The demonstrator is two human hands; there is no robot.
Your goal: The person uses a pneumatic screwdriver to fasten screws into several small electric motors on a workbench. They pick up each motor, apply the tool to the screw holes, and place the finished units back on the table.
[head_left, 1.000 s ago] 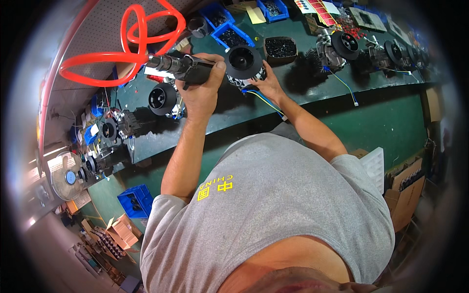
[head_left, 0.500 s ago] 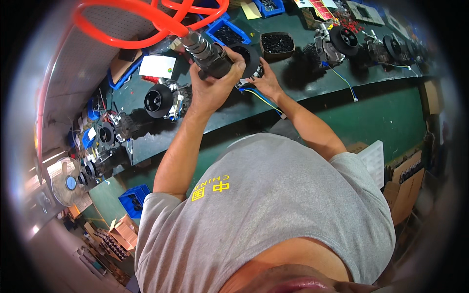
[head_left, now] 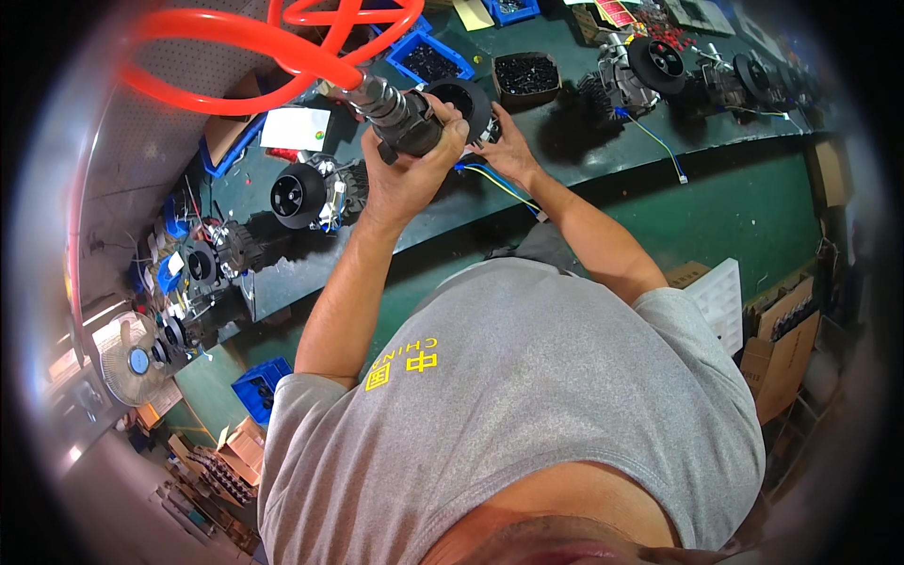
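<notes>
A dark pneumatic driver (head_left: 400, 118) is in the grip of my left hand (head_left: 407, 179), its metal hose fitting pointing up and to the left. Beyond that hand, a motor unit with a black fan wheel (head_left: 478, 105) lies on the green workbench (head_left: 414, 226). My right hand (head_left: 510, 151) is closed on the unit's right side, fingers against its edge. The driver's working end is hidden behind my left hand and the wheel. Blue and yellow wires (head_left: 508, 191) trail from the unit over the bench's front edge.
An orange air hose (head_left: 217, 28) loops above the bench at upper left. Similar fan units (head_left: 299, 196) stand on both sides. Behind are a blue bin of small dark parts (head_left: 429, 59) and a box of black screws (head_left: 527, 77). A fan (head_left: 137, 360) stands far left.
The view has shifted slightly, so the bench items sit a little further left. The driver is a bit lower against the fan wheel, showing more of its face. Both hands keep their grips.
</notes>
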